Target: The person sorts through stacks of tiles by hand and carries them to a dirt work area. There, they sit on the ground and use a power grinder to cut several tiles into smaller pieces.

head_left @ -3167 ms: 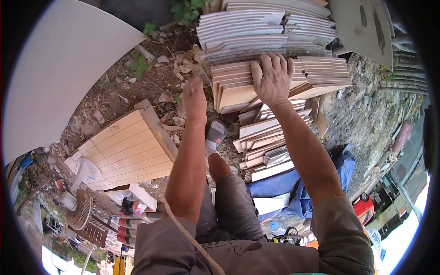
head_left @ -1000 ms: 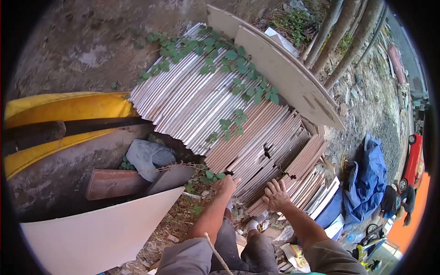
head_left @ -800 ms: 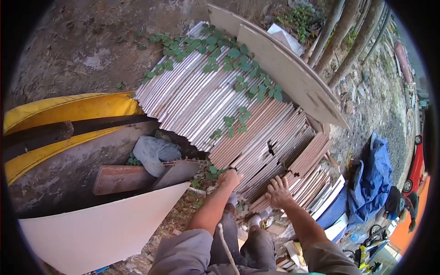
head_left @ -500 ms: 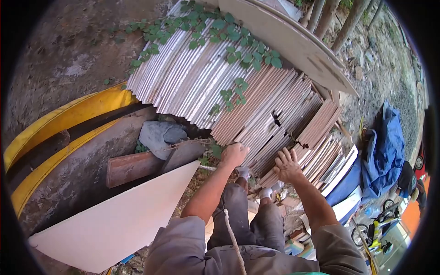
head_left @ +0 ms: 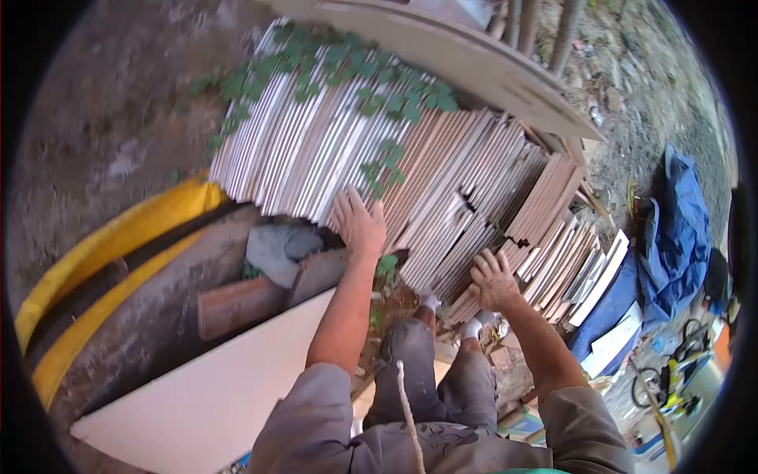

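- Outdoor ground of bare earth and rubble fills the scene, with a grey concrete wall (head_left: 118,118) at the far left.
- Nearest, at the bottom left, a large white board (head_left: 205,387) lies slanted on the ground.
- Just beyond it, a brown tile (head_left: 237,304) and a grey cloth (head_left: 276,249) sit beside a yellow band (head_left: 118,245).
- The right hand (head_left: 493,278) rests with bent fingers on the near edge of the stacked tiles (head_left: 474,197); I cannot tell if it grips one.
- The left hand (head_left: 357,223) is spread flat and wide on the stack, a little farther.
- These tiles stand on edge, with long axes running from near right up to far left.
- A green vine (head_left: 355,79) grows over their far part.
- A blue tarp (head_left: 679,229) lies at the right.
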Demonstrator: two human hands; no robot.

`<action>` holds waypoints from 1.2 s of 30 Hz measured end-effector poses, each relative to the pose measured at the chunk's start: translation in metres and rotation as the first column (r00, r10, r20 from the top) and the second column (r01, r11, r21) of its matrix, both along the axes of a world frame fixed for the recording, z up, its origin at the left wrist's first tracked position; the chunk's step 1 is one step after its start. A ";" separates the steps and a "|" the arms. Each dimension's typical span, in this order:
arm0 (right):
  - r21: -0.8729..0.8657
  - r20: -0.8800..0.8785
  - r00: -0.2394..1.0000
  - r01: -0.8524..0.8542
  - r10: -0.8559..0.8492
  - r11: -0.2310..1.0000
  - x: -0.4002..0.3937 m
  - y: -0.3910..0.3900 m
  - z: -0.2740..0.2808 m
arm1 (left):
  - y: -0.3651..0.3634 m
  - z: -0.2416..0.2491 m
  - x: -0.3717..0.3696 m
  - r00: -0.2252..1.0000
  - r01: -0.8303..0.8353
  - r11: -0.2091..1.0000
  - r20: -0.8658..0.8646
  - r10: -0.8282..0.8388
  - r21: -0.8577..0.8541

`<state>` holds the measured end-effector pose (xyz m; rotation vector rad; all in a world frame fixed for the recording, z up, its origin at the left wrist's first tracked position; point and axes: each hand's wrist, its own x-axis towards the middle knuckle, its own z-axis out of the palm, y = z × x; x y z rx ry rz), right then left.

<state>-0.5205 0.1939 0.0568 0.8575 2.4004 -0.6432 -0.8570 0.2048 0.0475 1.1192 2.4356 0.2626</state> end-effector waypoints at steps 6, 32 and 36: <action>0.030 -0.037 0.999 -0.006 0.007 1.000 0.002 0.002 0.001 | 0.018 0.008 0.015 0.993 0.112 0.958 0.004 -0.115 -0.264; 0.015 -0.092 0.993 0.068 -0.066 0.998 0.008 -0.002 -0.002 | 0.022 0.002 0.020 0.978 0.142 0.908 -0.089 -0.191 -0.394; 0.009 -0.174 0.979 0.112 -0.109 0.994 0.009 -0.002 -0.002 | 0.006 -0.027 0.009 0.964 0.155 0.919 -0.146 -0.221 -0.363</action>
